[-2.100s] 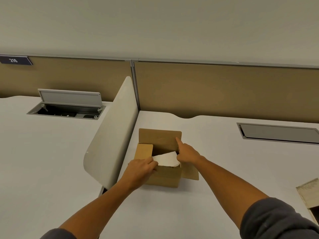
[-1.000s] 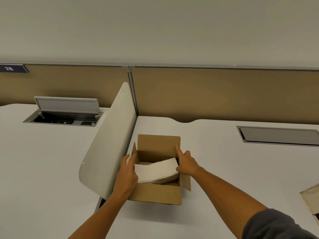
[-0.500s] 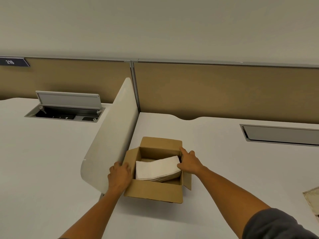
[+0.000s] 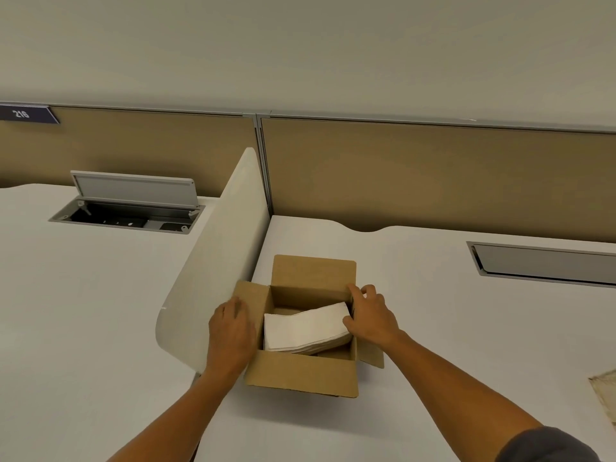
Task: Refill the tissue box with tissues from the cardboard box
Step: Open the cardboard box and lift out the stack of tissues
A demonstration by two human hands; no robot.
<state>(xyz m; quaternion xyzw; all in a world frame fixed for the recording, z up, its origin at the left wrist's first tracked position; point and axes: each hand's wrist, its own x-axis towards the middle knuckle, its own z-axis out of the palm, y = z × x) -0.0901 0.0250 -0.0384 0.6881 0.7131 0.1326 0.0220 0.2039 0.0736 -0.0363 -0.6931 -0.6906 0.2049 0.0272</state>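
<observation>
**Cardboard Box Open on Desk, Tissue Stack Inside**

Brown corrugated board forms the cardboard box (image 4: 301, 375), which sits on the white desk (image 4: 433, 328) just beside the curved white divider panel (image 4: 213, 278). Behind the desk runs a tan fabric partition (image 4: 433, 175) with a grey top rail.

Box condition: all four flaps are open. The far flap stands upright, the left flap is folded outward under a hand, and the right flap hangs down outside the right wall. No print or label is legible on the visible faces of the box.

Contents: a stack of white tissues (image 4: 305, 328) lies inside the box. The stack is flat-folded and bowed, its right end raised against the right wall and its left end lower. Its long axis runs left to right across the box; the top sheet faces upward.

Readable text: a dark blue sign (image 4: 26, 114) at the far left of the partition reads "216".

Other fittings: one cable tray (image 4: 126, 211) on the neighbouring desk has its grey lid raised; a second, closed hatch (image 4: 546, 265) is set into the desk at right. A pale, worn object (image 4: 605, 395) is cut off by the right edge of the frame and cannot be identified.

Hand positions:
- Left hand (image 4: 230, 331): palm down on the left flap, fingers together and flat, pressing the flap outward.
- Right hand (image 4: 370, 316): at the box's right wall, fingers curled over the rim and spread slightly, thumb touching the right end of the tissue stack. A firm grip on the stack cannot be confirmed.
</observation>
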